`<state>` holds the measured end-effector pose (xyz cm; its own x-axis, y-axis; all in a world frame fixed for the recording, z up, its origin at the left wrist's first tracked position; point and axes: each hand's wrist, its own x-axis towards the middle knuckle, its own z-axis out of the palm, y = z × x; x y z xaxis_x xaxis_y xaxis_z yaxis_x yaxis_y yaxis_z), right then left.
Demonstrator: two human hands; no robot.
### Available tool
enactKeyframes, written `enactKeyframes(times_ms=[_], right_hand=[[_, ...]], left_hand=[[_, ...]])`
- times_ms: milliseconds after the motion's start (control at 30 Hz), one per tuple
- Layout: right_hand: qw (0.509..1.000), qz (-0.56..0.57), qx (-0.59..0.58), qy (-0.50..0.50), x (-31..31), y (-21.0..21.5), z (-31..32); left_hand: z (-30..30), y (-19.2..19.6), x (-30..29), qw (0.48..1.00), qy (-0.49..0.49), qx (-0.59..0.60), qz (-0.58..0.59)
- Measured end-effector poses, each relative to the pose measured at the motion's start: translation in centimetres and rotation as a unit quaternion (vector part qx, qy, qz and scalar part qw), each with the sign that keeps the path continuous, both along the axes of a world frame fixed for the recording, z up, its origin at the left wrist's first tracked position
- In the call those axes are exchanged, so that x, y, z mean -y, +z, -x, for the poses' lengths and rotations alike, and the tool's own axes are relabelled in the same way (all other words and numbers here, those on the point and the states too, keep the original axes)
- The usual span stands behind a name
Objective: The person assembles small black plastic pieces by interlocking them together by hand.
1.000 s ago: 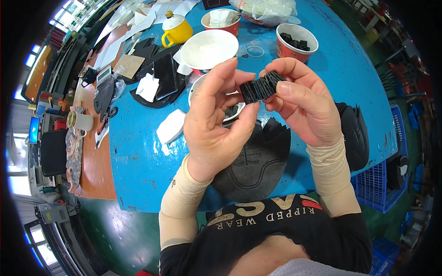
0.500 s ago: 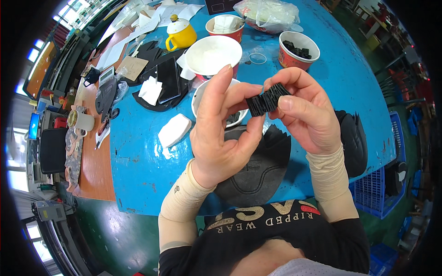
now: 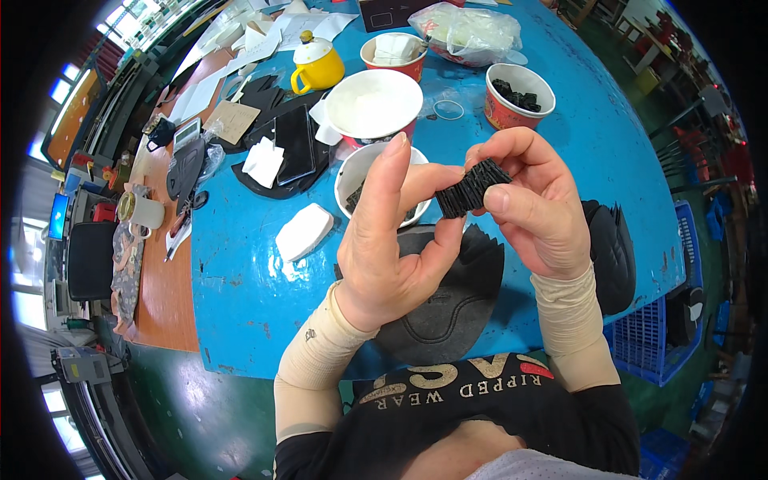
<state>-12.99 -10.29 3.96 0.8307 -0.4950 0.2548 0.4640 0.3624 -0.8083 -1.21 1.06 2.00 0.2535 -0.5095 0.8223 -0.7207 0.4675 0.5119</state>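
Note:
Both hands are raised over the near part of the blue table. Between them is a stack of small, thin black pieces, pressed side by side into one block. My left hand pinches its left end with thumb and forefinger. My right hand grips the right end, the thumb across the front. Below the hands lies a dark grey curved sheet with a stitched-looking line and a jagged upper edge. A white bowl holding dark bits stands behind my left hand, which partly hides it.
Farther back stand a larger white bowl, a red tub of black pieces and a yellow lidded mug. A white block lies left of my hands. Black curved sheets lie at the right, above a blue crate.
Two black bunches that met at an angle now form one straighter, more even block. Both hands still grip it and have shifted slightly down in the view.

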Motion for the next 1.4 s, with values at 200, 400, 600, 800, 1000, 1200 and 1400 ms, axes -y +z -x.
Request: enactKeyframes(times_ms=[200,400,600,800,1000,1200,1400], right_hand=[[0.999,0.004,0.008,0.039,0.3,-0.2,0.0],[0.999,0.007,0.017,0.046,0.3,-0.1,-0.2],[0.996,0.085,-0.002,-0.005,-0.4,-0.1,-0.7],[0.977,0.165,-0.061,-0.116,1.0,-1.0,-1.9],[0.780,0.385,-0.193,-0.454,14.0,-0.9,-2.8],[0.852,0.400,-0.172,-0.290,8.9,-1.0,-2.7],[0.702,0.642,-0.019,-0.306,-0.1,-0.3,-2.7]], left_hand=[[0.0,-0.2,0.2,0.999,-0.026,-0.034,0.010],[-0.3,-0.2,0.0,0.997,-0.038,-0.069,-0.012],[-0.4,-0.8,0.5,0.999,0.004,-0.028,0.028],[-0.9,-0.6,0.6,0.987,0.099,0.113,-0.058],[-1.3,2.3,-1.1,0.984,0.123,0.099,-0.081],[-0.6,0.9,-0.8,0.980,-0.001,-0.076,-0.182],[-0.1,0.5,0.0,0.831,-0.235,-0.482,-0.148]])
